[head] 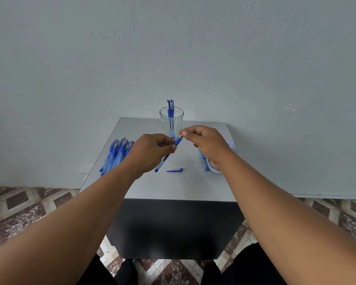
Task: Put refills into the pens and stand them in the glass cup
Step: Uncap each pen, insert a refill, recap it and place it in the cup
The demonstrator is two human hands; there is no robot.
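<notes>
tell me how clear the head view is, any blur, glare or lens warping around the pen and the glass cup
Head view: lighting is soft and even, with no hard glare on the glass cup; the pen held by the left hand and right hand is slightly soft, its tip too small to make out; wide-angle warping stretches the forearms and bends the table edges.

Clear glossy glass cup (171, 120), translucent blue plastic pens (116, 155), smooth matt grey tabletop (179, 186), rough matt plastered wall (173, 48)
</notes>
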